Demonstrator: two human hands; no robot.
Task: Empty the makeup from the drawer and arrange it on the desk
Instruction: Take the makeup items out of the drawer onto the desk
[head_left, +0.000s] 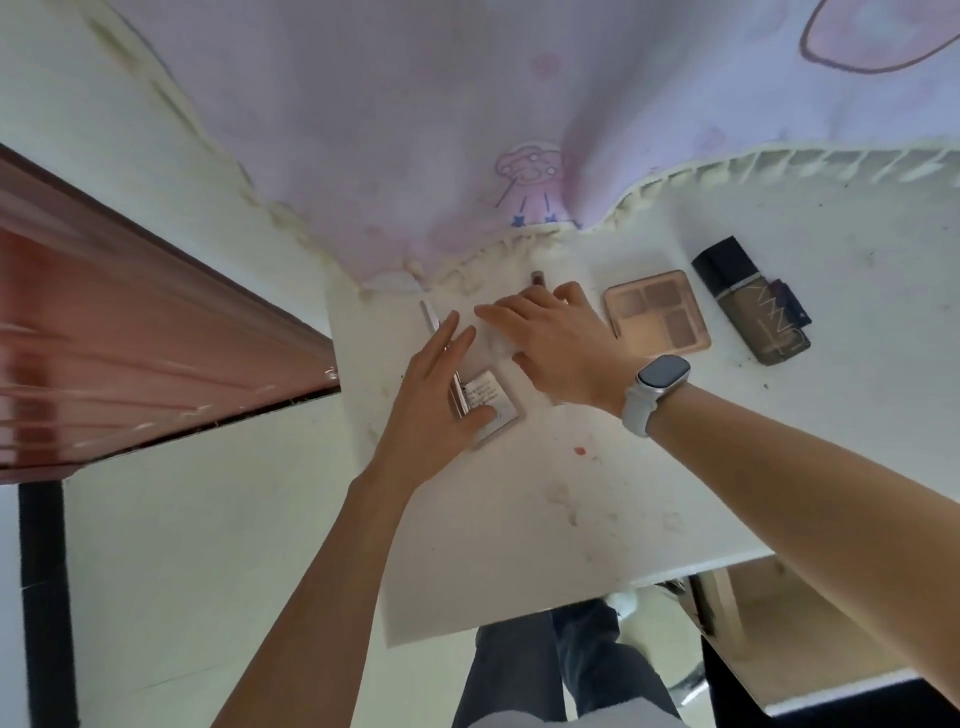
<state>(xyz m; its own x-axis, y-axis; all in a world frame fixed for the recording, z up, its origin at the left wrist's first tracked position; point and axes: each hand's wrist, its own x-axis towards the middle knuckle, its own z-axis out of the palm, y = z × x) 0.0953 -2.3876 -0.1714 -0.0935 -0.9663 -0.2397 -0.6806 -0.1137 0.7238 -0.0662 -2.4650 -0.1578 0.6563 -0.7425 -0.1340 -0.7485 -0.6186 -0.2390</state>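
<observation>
On the white desk (519, 519) my left hand (436, 405) lies with fingers straight over a slim silver makeup stick (430, 316). Its thumb presses on a small silver compact (491, 397) with a printed label. My right hand (556, 343), with a white watch on its wrist, rests flat beside it with fingers spread. A dark red tube (537, 278) peeks out past its fingertips. To the right lie a beige eyeshadow palette (657, 312) and a dark foundation bottle (753, 306) with a black cap, with a small dark purple item (792, 304) behind the bottle.
A pink patterned cloth (467, 130) with a cream fringe hangs over the desk's back edge. A reddish-brown wooden panel (130, 338) juts in from the left. An open drawer (769, 639) shows below the desk's front right edge. A red smudge (579, 451) marks the desk.
</observation>
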